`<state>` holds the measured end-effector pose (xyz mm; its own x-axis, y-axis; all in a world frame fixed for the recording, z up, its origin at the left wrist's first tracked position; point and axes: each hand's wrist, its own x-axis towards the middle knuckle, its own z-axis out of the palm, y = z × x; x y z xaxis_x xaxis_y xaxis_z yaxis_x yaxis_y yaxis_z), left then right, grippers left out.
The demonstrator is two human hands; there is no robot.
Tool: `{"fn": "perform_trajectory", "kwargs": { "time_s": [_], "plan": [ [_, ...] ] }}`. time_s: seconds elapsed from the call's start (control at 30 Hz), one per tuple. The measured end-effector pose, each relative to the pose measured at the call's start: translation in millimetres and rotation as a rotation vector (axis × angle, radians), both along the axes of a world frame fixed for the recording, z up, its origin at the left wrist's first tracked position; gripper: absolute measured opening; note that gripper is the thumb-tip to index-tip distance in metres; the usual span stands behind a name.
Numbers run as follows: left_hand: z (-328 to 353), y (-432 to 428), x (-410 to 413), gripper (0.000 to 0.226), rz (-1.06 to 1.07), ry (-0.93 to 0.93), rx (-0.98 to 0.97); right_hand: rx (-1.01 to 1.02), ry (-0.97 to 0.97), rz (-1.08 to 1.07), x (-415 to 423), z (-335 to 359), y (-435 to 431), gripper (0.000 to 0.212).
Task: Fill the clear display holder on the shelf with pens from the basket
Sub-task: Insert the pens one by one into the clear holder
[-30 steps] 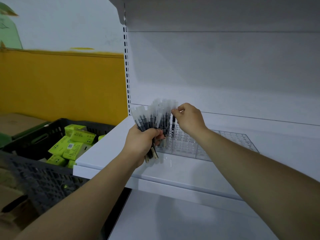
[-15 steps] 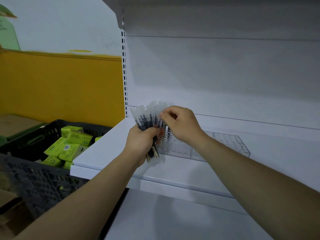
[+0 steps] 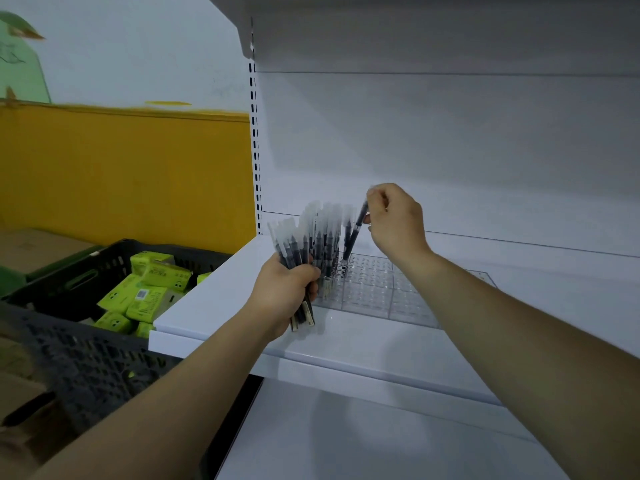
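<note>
My left hand is curled tight round a bundle of pens, gripping it low on the barrels so the clear caps fan upward and the dark ends stick out below my fist; it hovers over the front left part of the white shelf, just beside the left end of the clear display holder; the holder lies flat on the shelf, its grid of small cells showing bare across most of its width; a cluster of standing pens fills the cells at its left end, close against my bundle; my right hand is above the holder, thumb and fingers pinching a single pen near its cap; that pen is tilted, top toward my hand, lower tip down at the cells just right of the cluster; whether the tip is already seated I cannot tell; the dark basket sits to the left, below the shelf edge, with green boxes in it.
</note>
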<state>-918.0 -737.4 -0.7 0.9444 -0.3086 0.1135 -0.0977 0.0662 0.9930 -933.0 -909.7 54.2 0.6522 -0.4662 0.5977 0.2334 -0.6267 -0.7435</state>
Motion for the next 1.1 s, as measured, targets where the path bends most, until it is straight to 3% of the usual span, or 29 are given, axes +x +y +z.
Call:
{"fn": "perform_trajectory", "kwargs": {
  "time_s": [0.3,0.43,0.5,0.77,0.87,0.93,1.1],
  "plan": [
    [0.7,0.9,-0.7,0.015,-0.031,-0.021,-0.055,-0.080,0.143,-0.008,9.7,-19.1,7.2,0.022],
    [0.7,0.7,-1.2,0.018,-0.088,-0.006,-0.080,-0.089,0.184,0.025,10.2,-20.0,8.1,0.003],
    [-0.1,-0.4,-0.7,0.019,-0.105,-0.005,-0.088,-0.149,0.189,0.019,10.5,-21.0,7.7,0.014],
    [-0.8,-1.6,0.4,0.023,-0.078,-0.033,-0.089,-0.216,0.341,-0.028,9.1,-26.8,9.5,0.020],
    [-0.8,-2.0,0.0,0.019,-0.071,-0.012,-0.097,-0.150,0.225,-0.056,-0.8,-22.0,10.9,0.016],
    [-0.3,-2.8,-0.8,0.016,-0.079,0.005,-0.102,-0.098,0.128,-0.008,-10.8,-15.9,14.7,0.008],
    [4.8,-7.6,-7.3,0.021,-0.126,0.011,-0.097,-0.137,0.270,0.250,-26.4,-6.9,29.0,0.022]
  ]
}}
